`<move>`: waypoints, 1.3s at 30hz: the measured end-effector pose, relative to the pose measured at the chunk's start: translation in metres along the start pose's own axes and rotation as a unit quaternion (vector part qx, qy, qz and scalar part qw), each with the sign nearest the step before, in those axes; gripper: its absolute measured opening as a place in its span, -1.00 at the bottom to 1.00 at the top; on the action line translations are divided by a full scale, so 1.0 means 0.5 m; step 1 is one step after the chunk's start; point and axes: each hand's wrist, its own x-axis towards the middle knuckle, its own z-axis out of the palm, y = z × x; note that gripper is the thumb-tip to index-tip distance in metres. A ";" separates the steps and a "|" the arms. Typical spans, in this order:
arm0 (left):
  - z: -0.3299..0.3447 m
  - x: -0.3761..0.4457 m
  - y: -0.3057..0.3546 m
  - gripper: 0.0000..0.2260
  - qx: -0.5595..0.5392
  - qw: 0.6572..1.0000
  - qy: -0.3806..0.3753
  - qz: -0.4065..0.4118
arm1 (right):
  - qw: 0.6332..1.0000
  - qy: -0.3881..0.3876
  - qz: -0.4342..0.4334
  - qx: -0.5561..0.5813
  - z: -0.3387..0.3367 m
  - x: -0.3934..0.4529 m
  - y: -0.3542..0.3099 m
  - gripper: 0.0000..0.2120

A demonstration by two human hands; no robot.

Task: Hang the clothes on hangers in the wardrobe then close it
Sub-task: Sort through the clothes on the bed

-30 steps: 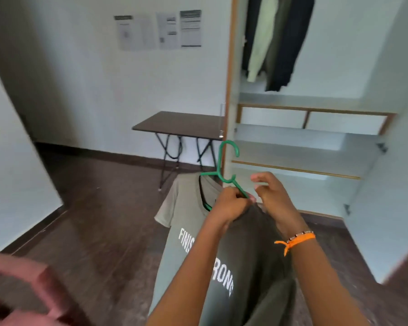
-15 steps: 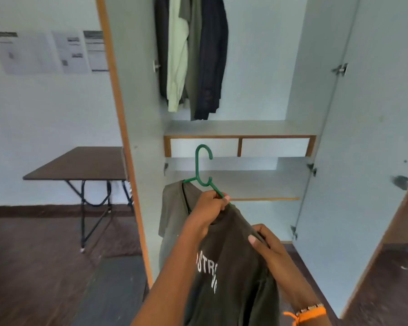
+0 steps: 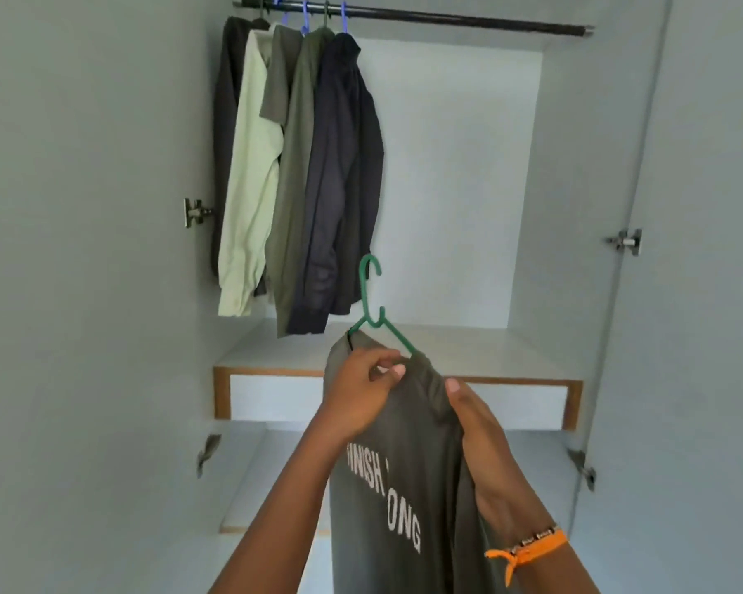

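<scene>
My left hand (image 3: 363, 390) pinching the green hanger (image 3: 372, 302) at the shirt (image 3: 397, 486) collar, my right hand (image 3: 475, 426) gripping its shoulder, fingers curled, hung clothes (image 3: 301, 165) at 11 o'clock on the rail (image 3: 468, 19)

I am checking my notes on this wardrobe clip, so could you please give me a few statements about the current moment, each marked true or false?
1. The green hanger is already hooked on the rail. False: it is held well below the rail.
2. The left hand grips the olive T-shirt by the hanger. True.
3. The hanging clothes are bunched at the rail's left end. True.
4. The right hand is empty. False: it holds the T-shirt's shoulder.
5. The wardrobe doors are closed. False: they stand open.
</scene>
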 end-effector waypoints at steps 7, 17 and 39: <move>-0.033 0.345 -0.064 -0.84 0.018 0.997 0.010 0.070 | 0.983 0.048 -0.157 -0.077 -0.001 0.421 -0.006 -0.74; -0.110 0.814 -0.062 -0.84 0.033 0.991 0.015 0.125 | 0.957 0.088 -0.253 -0.112 0.041 0.944 -0.101 -0.75; -0.196 1.407 0.089 -0.77 0.106 0.946 0.197 0.234 | 0.912 0.041 -0.389 -0.127 0.156 1.774 -0.519 -0.76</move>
